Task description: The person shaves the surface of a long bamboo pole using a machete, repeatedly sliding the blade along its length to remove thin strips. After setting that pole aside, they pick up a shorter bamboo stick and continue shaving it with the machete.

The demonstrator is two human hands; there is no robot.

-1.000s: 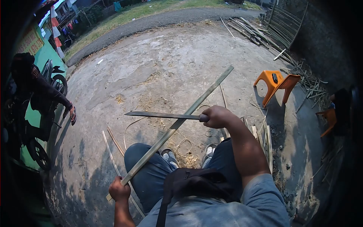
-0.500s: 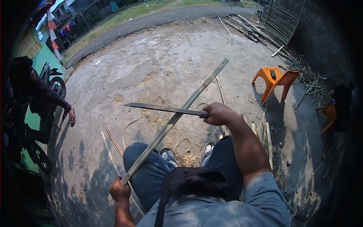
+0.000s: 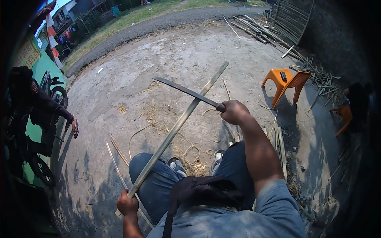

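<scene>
Gripping the strip (image 3: 178,125) near its low end, our left hand (image 3: 127,204) is closed round it beside our left knee; the strip slants up and away over the ground. Our right hand (image 3: 235,112) is fisted on the handle of the blade (image 3: 184,91). Since a second ago the blade has swung from near level to a tilt, tip higher and farther off, and now crosses the strip nearer its far end. We read that as lifted rather than biting. Whether edge and strip touch at the crossing we cannot tell. The handle is hidden in the fist, and dark edges swallow the right side beyond the chair (image 3: 283,81).
</scene>
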